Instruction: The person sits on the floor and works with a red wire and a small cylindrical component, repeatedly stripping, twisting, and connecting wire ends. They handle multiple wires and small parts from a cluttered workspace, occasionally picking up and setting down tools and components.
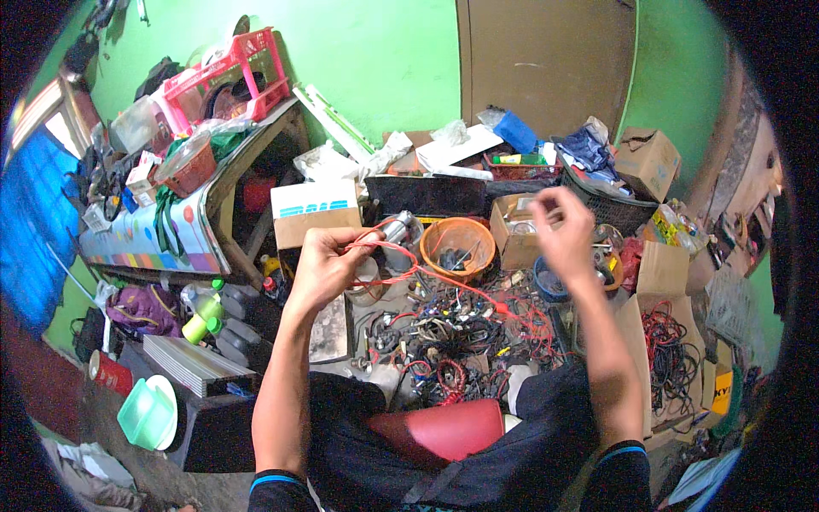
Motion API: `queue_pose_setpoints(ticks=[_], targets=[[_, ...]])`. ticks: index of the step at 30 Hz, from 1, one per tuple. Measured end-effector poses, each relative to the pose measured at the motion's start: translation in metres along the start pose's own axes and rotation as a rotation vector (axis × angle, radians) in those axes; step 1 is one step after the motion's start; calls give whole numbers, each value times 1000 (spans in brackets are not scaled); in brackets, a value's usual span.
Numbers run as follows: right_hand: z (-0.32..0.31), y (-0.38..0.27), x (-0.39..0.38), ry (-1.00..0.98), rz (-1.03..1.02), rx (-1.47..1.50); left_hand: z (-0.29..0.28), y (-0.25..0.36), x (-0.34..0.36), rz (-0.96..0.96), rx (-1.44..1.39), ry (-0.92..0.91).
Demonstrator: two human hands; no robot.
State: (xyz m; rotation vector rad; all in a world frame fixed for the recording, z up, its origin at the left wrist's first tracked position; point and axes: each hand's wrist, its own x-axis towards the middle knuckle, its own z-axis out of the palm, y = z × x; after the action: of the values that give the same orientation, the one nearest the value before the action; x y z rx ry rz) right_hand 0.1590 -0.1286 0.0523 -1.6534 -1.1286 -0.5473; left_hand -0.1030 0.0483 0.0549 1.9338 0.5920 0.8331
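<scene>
Looped strands of thin red cable [397,275] are pinched in my left hand [331,263], raised in front of me. One strand runs down to the right and ends at a red connector [502,308] over the pile. My right hand [563,224] is lifted apart from it at the right, smeared by motion. Its fingers look curled, and no cable shows in them. Below both hands, a tangled pile of cables and connectors [452,337] spreads over the floor, black, red and other colours mixed.
Beyond the pile are an orange basket [485,249] and an open cardboard box [514,243]. A box of cables [670,350] stands on the right. On the left are a cloth-covered table [153,235], bottles [202,317] and a ridged metal piece [192,363]. A red seat [439,431] is between my legs.
</scene>
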Motion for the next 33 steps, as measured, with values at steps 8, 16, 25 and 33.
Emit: queue_pose_setpoints(ticks=[8,16,25,33], targets=[[49,-60,-58,-716,204,555,19,2,3,-38,24,21],[17,-7,-15,-692,474,944,-20,-19,9,98,209,249],[-3,-8,-6,-1288,152,884,-10,-14,1,44,137,52],[73,-46,-61,-839,-175,793,27,20,-14,464,-114,-384]])
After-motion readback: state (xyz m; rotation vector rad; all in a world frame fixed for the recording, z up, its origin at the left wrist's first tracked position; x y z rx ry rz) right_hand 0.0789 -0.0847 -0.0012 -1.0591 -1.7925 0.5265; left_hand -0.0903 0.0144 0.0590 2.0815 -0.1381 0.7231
